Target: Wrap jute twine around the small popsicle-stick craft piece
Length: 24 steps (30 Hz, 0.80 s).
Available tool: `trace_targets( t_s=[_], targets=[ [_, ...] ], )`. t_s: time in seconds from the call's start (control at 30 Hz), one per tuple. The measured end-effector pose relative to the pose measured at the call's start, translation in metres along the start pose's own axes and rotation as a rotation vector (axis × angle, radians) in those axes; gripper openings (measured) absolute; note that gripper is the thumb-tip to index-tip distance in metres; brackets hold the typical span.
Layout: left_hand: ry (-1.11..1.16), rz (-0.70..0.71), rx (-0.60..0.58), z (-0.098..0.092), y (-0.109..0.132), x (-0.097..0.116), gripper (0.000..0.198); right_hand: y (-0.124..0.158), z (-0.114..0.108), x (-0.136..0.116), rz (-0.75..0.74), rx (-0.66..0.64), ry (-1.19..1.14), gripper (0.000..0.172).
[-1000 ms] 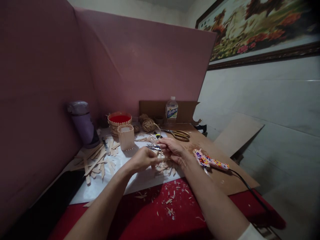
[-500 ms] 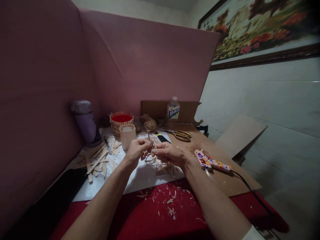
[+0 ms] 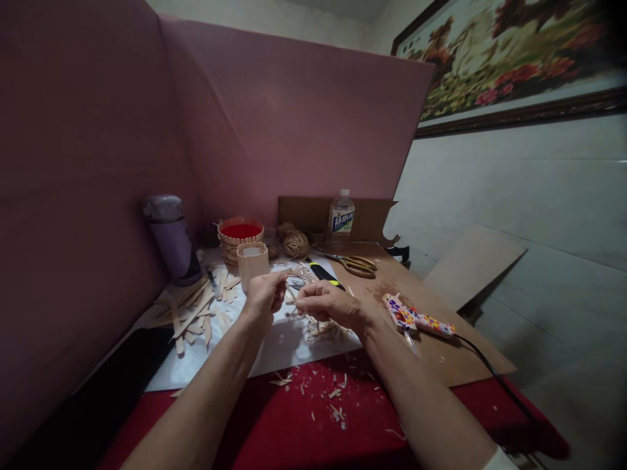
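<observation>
My left hand [image 3: 264,294] is raised over the white paper sheet [image 3: 274,346] with its fingers pinched on the end of a thin strand of jute twine [image 3: 292,273]. My right hand [image 3: 326,303] is beside it, fingers pinched on the same strand a little lower. Below my hands lies a heap of wood shavings and stick offcuts [image 3: 323,326]. A small cup made of craft sticks [image 3: 253,262] stands just behind my left hand. A ball of twine [image 3: 296,245] sits further back.
Loose craft sticks [image 3: 193,310] lie left on the paper. A red-lined stick basket [image 3: 239,236], a purple flask [image 3: 169,238], a water bottle [image 3: 341,215], gold scissors [image 3: 355,263], a utility knife [image 3: 324,275] and a flowered glue gun [image 3: 416,318] with cord surround me. Pink boards wall the left and back.
Both hands rose from the shavings heap and came together pinching a strand of twine. The left hand then drew slightly away to the left. The utility knife is now uncovered.
</observation>
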<state>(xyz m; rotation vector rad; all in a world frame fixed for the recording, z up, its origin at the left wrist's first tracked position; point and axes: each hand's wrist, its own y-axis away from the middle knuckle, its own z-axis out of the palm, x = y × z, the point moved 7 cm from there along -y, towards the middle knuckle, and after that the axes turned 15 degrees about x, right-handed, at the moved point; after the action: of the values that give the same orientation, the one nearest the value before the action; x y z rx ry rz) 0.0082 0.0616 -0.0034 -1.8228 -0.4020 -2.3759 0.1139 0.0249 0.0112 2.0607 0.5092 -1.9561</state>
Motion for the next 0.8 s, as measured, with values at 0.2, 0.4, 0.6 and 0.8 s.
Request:
trace_targets(
  t_s=[0.2, 0.4, 0.6, 0.8],
  targets=[
    [0.049, -0.124, -0.155, 0.007, -0.001, -0.013, 0.026, -0.007, -0.004, 0.014, 0.089, 0.020, -0.064, 0.018],
    [-0.080, 0.067, -0.349, 0.017, 0.013, 0.002, 0.036, -0.007, -0.007, 0.019, 0.155, 0.000, -0.130, 0.018],
    [-0.167, 0.123, -0.400, 0.019, 0.016, 0.005, 0.037, -0.006, -0.010, 0.015, 0.149, -0.017, -0.170, 0.016],
    [-0.042, -0.169, -0.471, 0.025, 0.021, -0.010, 0.033, -0.007, -0.013, 0.014, 0.122, 0.013, -0.180, 0.017]
  ],
)
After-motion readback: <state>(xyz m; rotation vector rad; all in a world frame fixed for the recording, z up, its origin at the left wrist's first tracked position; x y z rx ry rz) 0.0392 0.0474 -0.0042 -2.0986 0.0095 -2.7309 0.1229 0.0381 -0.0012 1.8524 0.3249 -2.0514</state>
